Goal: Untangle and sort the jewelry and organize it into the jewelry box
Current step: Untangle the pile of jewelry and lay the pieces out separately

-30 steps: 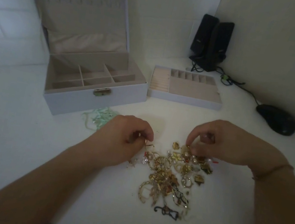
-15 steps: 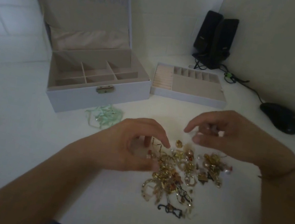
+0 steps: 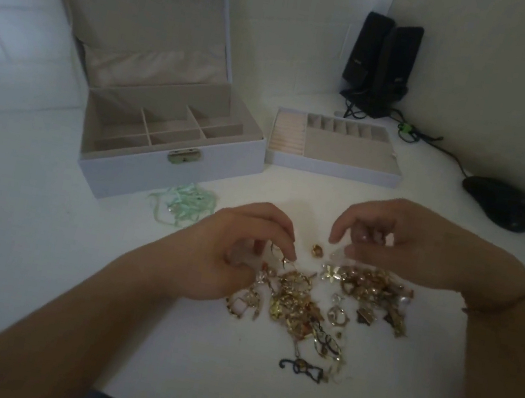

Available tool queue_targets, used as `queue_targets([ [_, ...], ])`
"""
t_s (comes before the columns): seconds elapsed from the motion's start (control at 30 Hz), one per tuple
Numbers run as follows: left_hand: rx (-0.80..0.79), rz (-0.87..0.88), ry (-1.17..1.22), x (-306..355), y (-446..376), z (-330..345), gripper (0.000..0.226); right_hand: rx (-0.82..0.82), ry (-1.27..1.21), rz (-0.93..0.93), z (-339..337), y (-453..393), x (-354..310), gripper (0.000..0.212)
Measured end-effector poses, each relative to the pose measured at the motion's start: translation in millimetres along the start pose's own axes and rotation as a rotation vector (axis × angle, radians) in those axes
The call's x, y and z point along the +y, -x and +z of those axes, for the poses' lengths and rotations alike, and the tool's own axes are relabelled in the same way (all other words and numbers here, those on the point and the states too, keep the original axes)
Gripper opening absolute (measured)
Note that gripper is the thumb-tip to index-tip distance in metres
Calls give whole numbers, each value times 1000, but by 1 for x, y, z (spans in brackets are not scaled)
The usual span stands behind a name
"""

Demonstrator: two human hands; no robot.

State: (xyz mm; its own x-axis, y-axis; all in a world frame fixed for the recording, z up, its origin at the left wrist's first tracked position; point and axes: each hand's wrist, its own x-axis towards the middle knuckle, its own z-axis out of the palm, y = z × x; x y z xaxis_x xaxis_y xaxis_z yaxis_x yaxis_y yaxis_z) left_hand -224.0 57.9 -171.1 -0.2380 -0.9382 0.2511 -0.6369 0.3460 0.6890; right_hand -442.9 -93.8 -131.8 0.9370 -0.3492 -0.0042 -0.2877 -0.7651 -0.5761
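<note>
A tangled heap of gold jewelry (image 3: 295, 305) lies on the white table, with a second clump (image 3: 371, 286) to its right. A small gold piece (image 3: 316, 250) sits alone behind them, and a black charm (image 3: 302, 368) lies at the near end. My left hand (image 3: 227, 255) rests at the heap's left edge, fingers curled, pinching a small gold piece at its fingertips. Just above the right clump hovers my right hand (image 3: 402, 246), fingers loosely curled, thumb and forefinger apart. The open jewelry box (image 3: 188, 179) stands at the back left, its compartments bare.
The box's removable tray (image 3: 332, 168) lies right of the box. A bundle of mint-green ribbon (image 3: 183, 204) lies in front of the box. Black speakers (image 3: 381, 62) stand in the far corner, with cables running to a black mouse (image 3: 500, 204) at the right.
My right hand lifted off the pile and its pinch came apart. The heap has spread, with a clump drawn off to the right. My left hand stayed at the heap's left edge.
</note>
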Motion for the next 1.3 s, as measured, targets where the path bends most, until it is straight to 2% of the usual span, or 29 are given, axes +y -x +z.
queue_targets([
  [0.07, 115, 6, 1, -3, -1, -1, 44, 94, -87, -7, -4, 3, -1, 14],
  [0.2, 354, -105, -64, -8, -2, -1, 31, 241, -357, -6, -11, 8, 4, 21],
  [0.3, 423, -188, -64, -5, -3, 1, 22, 275, -458, -32, -15, 11, 7, 21],
  [0.4, 450, -188, 29, -1, -5, 3, 15, 356, -547, -72, -12, 7, -3, 15],
  [0.47, 409, -169, 121, 1, -7, 7, 32, 334, -514, -64, -2, -2, -14, 17],
  [0.57, 360, -139, 124, 5, -13, 15, 55, 259, -508, -53, 16, -16, -28, 25],
  [0.63, 401, -134, 159, 10, -15, 19, 50, 245, -561, -58, 21, -21, -33, 26],
  [0.73, 472, -138, 250, 10, -16, 19, 21, 218, -621, -46, 19, -20, -31, 25],
  [0.83, 453, -116, 331, 6, -15, 17, 5, 187, -646, -43, 16, -17, -26, 20],
  [0.93, 457, -88, 395, 3, -14, 15, 5, 172, -673, -29, 13, -15, -23, 18],
  [1.1, 480, -83, 474, 1, -15, 15, 8, 113, -704, -54, 13, -14, -24, 29],
  [1.3, 531, -120, 514, 1, -18, 14, 19, 100, -709, -34, 13, -11, -25, 32],
])
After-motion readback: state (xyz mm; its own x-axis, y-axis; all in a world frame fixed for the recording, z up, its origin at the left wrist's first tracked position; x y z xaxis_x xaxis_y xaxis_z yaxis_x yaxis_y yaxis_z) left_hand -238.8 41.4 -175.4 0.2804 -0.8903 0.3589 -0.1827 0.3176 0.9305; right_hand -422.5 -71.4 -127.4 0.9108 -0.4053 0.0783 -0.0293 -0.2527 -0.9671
